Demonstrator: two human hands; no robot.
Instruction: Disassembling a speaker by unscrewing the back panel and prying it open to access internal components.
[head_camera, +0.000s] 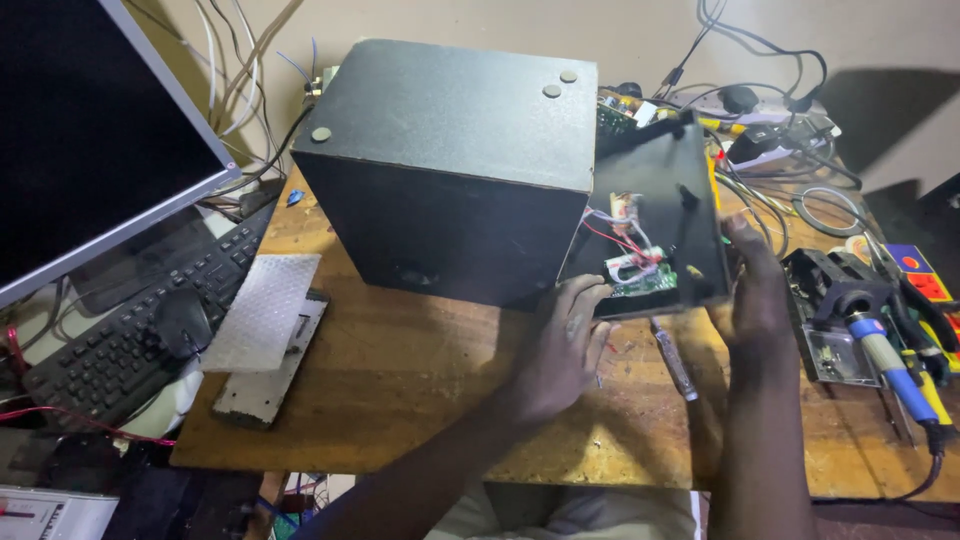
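Wooden workbench (400, 390) under black speaker box (450, 170), beige wall (640, 30) behind.

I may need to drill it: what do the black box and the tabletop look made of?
The black box looks like board with a matte, finely textured black coating, though that look could also be plastic. The tabletop looks like plywood: bare, worn, grain visible.

1. The black speaker box (450, 160) in the middle looks like matt, faintly grainy board, with three dull round pads on top.
2. Its detached back panel (665, 195), to the right, is matt black, carrying a green circuit board (645, 283) and plastic-coated wires.
3. The counter (400, 380) is bare, worn wood, scuffed and stained.
4. On the left lies translucent bubble wrap (262, 310); the monitor screen (80, 130) is glossy.
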